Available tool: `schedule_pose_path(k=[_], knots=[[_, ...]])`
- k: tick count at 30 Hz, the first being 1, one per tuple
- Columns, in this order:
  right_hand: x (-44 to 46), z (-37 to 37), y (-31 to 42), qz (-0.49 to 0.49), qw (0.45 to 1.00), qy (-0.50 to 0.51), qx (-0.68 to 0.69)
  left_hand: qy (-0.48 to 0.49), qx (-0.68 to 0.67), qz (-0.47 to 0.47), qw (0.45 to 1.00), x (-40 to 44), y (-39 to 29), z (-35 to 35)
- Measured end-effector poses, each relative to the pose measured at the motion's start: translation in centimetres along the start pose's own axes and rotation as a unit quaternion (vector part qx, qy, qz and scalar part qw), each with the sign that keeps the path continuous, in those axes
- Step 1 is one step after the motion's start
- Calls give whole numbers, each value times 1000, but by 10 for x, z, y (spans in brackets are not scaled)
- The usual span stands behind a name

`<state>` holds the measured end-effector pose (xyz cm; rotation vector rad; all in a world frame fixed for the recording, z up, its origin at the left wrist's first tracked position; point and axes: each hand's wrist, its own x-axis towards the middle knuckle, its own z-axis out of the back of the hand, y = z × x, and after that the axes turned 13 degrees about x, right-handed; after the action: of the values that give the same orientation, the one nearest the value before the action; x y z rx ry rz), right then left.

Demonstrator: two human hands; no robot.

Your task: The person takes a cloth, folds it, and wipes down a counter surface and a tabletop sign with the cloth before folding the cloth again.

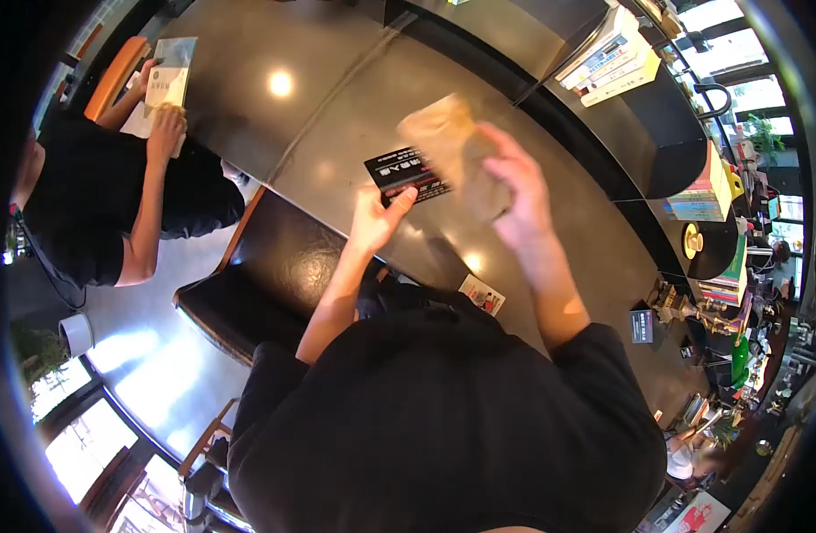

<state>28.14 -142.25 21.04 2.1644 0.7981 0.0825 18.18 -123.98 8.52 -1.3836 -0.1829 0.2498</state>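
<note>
Over the dark tabletop [346, 142], the left grip [377, 220] pinches a black sign [397, 171]; the right grip [519, 188] clutches a tan cloth [445, 133].

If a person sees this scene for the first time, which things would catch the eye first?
Probably the blurred tan cloth-like item in the right hand, over the dark table. Just beside it, the left hand holds a black sign with pale lettering. At the picture's left, another person holds a cream-coloured printed item.
</note>
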Motion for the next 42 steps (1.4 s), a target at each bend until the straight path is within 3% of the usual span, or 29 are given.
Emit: schedule_pose_path(k=[2,3,5,6,9,11,12,13,15,19,23,25,27,29,31,33,35,38,42], knots=[[15,16,23,151,977,50,-140,14,-179,19,984,2,-8,4],[21,22,36,152,964,66,-206,43,-196,5,980,5,-10,9],[33,31,53,61,965,104,-232,68,-332,130,932,5,-15,10],[42,39,51,62,966,98,-230,59,-329,191,923,10,-7,7],[45,33,42,-66,930,132,-338,142,-328,215,909,10,-32,7],[58,57,15,-78,905,221,-355,181,-301,226,909,13,-25,7],[48,39,21,-192,892,192,-362,168,-300,232,910,12,-31,6],[44,42,14,-194,892,192,-360,156,-299,238,911,12,-37,4],[39,52,-4,-89,897,298,-314,145,-324,265,897,14,-37,10],[29,91,35,-94,884,298,-348,115,-356,290,881,17,-18,15],[24,124,69,-168,869,236,-400,78,-342,308,884,15,-22,22],[19,117,68,-100,929,71,-348,76,-325,306,892,17,-31,19],[17,88,54,3,933,82,-351,96,-284,312,902,20,-38,11],[15,53,36,24,895,124,-429,91,-270,320,904,22,-41,3],[23,31,14,93,815,264,-507,175,-271,297,898,24,-27,-1],[23,25,0,114,739,357,-560,159,-274,304,898,22,-34,-2],[10,23,-1,123,747,344,-555,109,-288,313,898,21,-44,-2],[3,27,10,123,682,346,-632,116,-291,329,891,17,-38,9],[-15,50,46,127,656,323,-670,69,-299,332,892,14,-27,22]])
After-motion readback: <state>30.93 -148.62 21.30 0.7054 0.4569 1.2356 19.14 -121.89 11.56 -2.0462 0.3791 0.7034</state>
